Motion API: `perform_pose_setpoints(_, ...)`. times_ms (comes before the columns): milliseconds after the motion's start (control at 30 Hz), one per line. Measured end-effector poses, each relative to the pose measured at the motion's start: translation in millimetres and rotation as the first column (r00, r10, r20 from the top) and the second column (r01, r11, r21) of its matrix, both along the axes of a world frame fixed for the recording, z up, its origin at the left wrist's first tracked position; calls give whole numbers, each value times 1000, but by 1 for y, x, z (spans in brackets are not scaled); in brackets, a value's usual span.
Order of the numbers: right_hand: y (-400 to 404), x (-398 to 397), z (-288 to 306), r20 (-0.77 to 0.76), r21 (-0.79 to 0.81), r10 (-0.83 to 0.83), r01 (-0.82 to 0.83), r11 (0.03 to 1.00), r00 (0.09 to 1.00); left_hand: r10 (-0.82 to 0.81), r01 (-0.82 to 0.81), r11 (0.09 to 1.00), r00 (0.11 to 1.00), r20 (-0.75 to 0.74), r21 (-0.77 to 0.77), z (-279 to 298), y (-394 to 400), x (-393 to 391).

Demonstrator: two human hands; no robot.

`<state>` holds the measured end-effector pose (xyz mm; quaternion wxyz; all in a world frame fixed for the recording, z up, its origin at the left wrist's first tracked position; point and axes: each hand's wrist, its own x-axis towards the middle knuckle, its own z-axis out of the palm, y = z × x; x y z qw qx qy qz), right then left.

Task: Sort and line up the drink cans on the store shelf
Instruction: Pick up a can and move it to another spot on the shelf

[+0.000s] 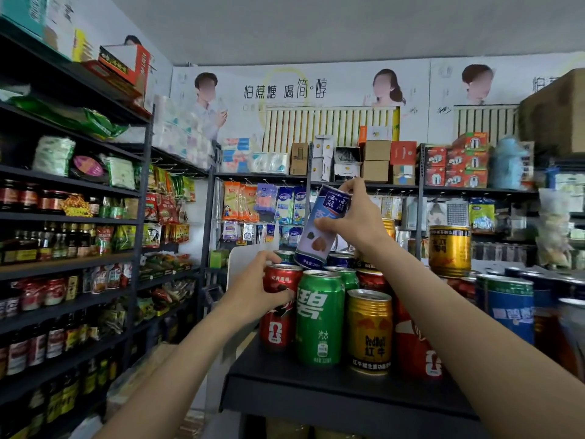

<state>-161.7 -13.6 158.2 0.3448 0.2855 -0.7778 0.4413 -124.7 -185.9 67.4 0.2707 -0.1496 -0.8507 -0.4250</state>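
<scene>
My right hand [354, 217] grips a tall blue-and-white can [319, 229], lifted and tilted above the rows of cans. My left hand [256, 289] holds a red cola can [278, 324] that stands at the front left of the black shelf [316, 384]. Beside it stand a green soda can [319, 318], a gold Red Bull can [368, 331] and another red cola can [414, 346], partly hidden by my right forearm. More cans stand behind them, mostly hidden.
A gold can [449, 250] stands raised at the back right, with blue cans [509, 308] in front of it. A white divider panel [243, 258] rises at the shelf's left end. Dark racks of bottles and snack packets [79, 232] line the left aisle.
</scene>
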Motion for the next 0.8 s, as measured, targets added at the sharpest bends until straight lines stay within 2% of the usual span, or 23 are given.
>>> perform_pose_setpoints(133, 9, 13, 11, -11, -142, 61, -62, 988, 998, 17, -17, 999, 1000, -4, -34, 1, 3, 4)
perform_pose_setpoints(233, 27, 33, 23, -84, -58, -2, -2, 998, 996, 146, -158, 986, 973, -176, -58, 8, 13, 12)
perform_pose_setpoints(300, 41, 47, 26, -81, 33, -40, 42, 999, 996, 150, -175, 983, 945, -291, -62, 16, 28, 18)
perform_pose_setpoints(400, 57, 56, 22, -52, 91, -75, 79, 993, 996, 39, -121, 954, 957, -289, -274, 26, 59, 25)
perform_pose_setpoints(500, 73, 55, 16, -91, 50, -136, 141, 989, 986, 62, -185, 797, 972, -228, -575, 26, 89, 25)
perform_pose_setpoints(567, 81, 53, 13, -122, 9, -163, 165, 986, 979, 69, -226, 726, 963, -259, -649, 20, 98, 23)
perform_pose_setpoints(667, 88, 53, 10, -161, 7, -200, 204, 979, 966, 36, -226, 767, 949, -312, -601, 15, 100, 21)
perform_pose_setpoints(800, 89, 50, 4, -150, 49, -195, 204, 978, 969, -83, -76, 845, 959, -271, -529, 17, 95, 25)
